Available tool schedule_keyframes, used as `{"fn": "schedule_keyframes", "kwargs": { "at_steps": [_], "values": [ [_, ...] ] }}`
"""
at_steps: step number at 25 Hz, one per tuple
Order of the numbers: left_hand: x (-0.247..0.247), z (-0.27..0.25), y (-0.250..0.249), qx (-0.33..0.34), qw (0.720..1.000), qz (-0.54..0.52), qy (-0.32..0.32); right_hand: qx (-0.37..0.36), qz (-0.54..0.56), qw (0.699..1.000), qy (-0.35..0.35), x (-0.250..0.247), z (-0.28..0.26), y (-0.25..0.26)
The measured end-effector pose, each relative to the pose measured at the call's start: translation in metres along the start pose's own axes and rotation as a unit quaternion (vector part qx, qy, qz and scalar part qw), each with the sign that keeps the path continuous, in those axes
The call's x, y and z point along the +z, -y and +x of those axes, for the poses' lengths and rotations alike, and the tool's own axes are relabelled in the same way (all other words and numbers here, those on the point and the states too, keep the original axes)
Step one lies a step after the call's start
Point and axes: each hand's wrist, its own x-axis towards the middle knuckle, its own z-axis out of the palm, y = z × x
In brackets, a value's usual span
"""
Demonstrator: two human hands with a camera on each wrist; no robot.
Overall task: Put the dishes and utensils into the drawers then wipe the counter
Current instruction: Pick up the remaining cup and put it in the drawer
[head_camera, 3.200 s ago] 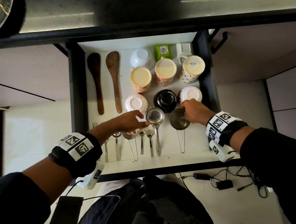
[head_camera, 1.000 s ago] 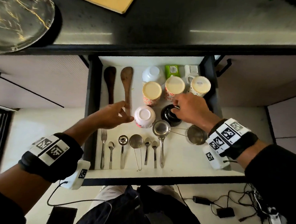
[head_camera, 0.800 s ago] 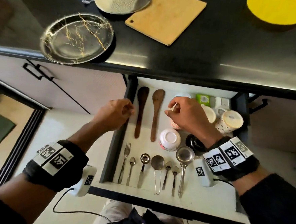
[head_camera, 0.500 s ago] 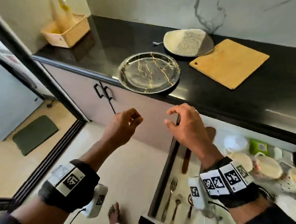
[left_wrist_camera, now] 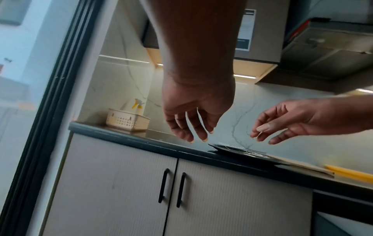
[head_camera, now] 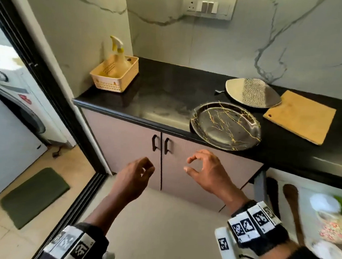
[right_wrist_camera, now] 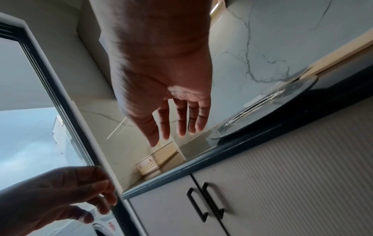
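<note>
A dark round plate (head_camera: 225, 126) with gold veins lies at the front edge of the black counter (head_camera: 164, 92). Behind it are a grey speckled plate (head_camera: 251, 92) and a wooden cutting board (head_camera: 300, 115). The open drawer (head_camera: 263, 188) at the lower right holds wooden spatulas (head_camera: 291, 204) and blurred cups. My left hand (head_camera: 145, 169) and right hand (head_camera: 191, 165) hover empty in front of the cabinet doors, below the dark plate, with fingers loosely curled. The left wrist view shows my left hand (left_wrist_camera: 193, 135) just above the counter edge, near the dark plate (left_wrist_camera: 238, 150). My right hand (right_wrist_camera: 173, 132) holds nothing.
A cream basket (head_camera: 115, 74) with a spray bottle (head_camera: 118, 53) stands at the counter's far left corner. Two cabinet doors with black handles (head_camera: 161, 145) are below the counter. A washing machine (head_camera: 10, 106) and a green mat (head_camera: 34, 196) lie past the sliding door track on the left.
Both hands left the drawer and rose, empty, toward the counter's front edge. The view swung up and left from the drawer to the counter.
</note>
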Motion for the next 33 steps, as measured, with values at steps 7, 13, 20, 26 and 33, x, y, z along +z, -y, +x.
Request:
{"fn": "schedule_keyframes", "kwargs": {
  "at_steps": [7,13,20,26,33],
  "values": [
    [0.016,0.113,0.008,0.088,0.990,0.065,0.091,0.071,-0.036,0.991,0.104,-0.048,0.085,-0.022],
    [0.050,0.265,-0.026,0.092,0.978,0.118,0.142,0.090,0.056,0.994,0.040,-0.091,0.231,-0.082],
    [0.102,0.487,-0.068,0.093,0.923,0.243,0.284,0.133,-0.084,0.988,-0.007,-0.134,0.398,-0.157],
    [0.107,0.534,-0.099,0.068,0.878,0.309,0.359,0.151,-0.155,0.976,0.012,-0.116,0.463,-0.217],
    [0.110,0.537,-0.097,0.060,0.882,0.292,0.364,0.068,-0.232,0.970,0.023,-0.104,0.488,-0.213]
  ]
}}
